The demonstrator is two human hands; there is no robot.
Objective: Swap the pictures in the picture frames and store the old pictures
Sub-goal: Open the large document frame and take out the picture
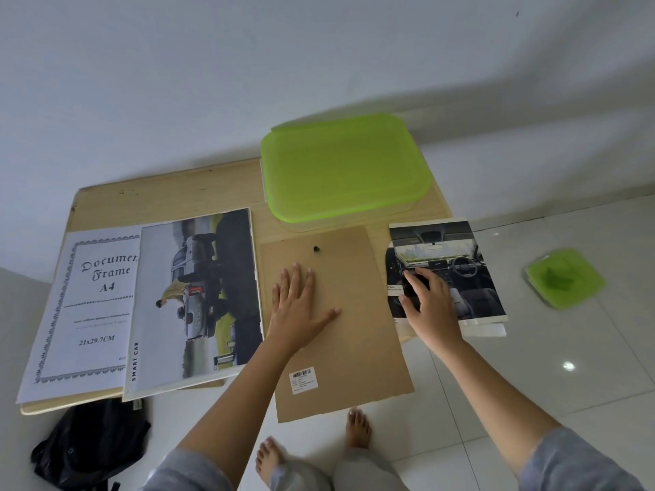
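Pressing flat, the left hand (301, 303) lay with fingers straight and spread on the brown cardboard backing board (349, 349), which overhung the near edge of the pale wooden table (159, 196). The right hand (430, 306), fingers arched and apart, touched with its fingertips the printed car-interior picture (457, 249) just right of the board. White-framed truck picture (202, 299) lay left. Green-lidded plastic box (343, 168) sat farthest.

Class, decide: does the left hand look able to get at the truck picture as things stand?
Probably yes: the left hand lies flat on the brown board, right beside the uncovered truck picture.
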